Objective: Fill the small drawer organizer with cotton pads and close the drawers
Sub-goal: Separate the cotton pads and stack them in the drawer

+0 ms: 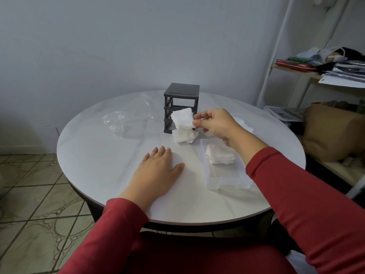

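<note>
A: At frame centre, is the dark square plastic drawer frame [181, 107] filled?

B: No, empty. One clear plastic drawer [223, 167] on the bench [98, 155] holds pads. Right hand [215, 123] pinches a white cotton pad [182, 118]; left hand [156, 169] lies spread flat.

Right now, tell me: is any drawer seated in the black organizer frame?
No: the black organizer frame stands with bare open slots, and the one clear drawer in view lies on the table beside it.

Single head-worn view, wide-angle, facing forward and down from close above the round white tabletop [94, 155]; pale wall behind, tiled floor at left.
</note>
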